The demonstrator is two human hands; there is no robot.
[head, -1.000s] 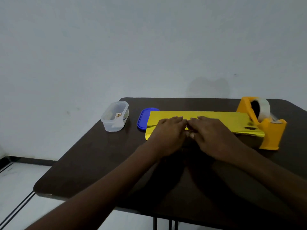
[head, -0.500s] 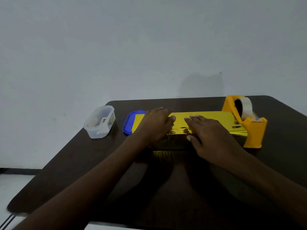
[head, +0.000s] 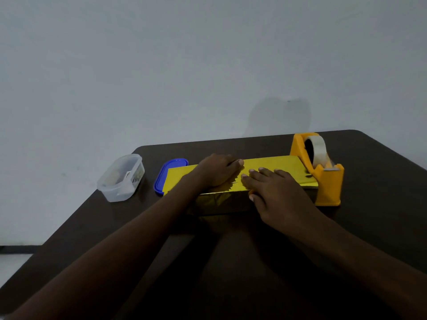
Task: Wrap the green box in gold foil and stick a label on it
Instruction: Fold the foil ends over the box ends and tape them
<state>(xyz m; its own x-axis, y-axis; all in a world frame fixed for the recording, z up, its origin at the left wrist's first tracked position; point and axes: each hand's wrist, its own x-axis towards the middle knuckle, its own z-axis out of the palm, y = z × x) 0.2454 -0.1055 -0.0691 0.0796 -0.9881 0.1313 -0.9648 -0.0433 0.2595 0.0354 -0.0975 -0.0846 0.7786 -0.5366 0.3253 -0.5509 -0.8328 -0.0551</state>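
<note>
Plain room, likely a home or small office packing corner, bare pale grey wall [head: 161, 65], dark brown counter [head: 381, 204] pushed against it, orange desktop tape dispenser [head: 323, 181], clear plastic tub [head: 121, 179] with its blue lid [head: 164, 174] beside it

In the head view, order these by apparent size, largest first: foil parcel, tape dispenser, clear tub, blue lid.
1. foil parcel
2. tape dispenser
3. clear tub
4. blue lid, though the foil partly hides it, so unsure.

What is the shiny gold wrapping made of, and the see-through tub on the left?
Shiny gold wrapping: looks like thin metallic foil, mirror-glossy, creased where folded. See-through tub: probably clear plastic, slightly cloudy, contents showing through its walls.
</note>
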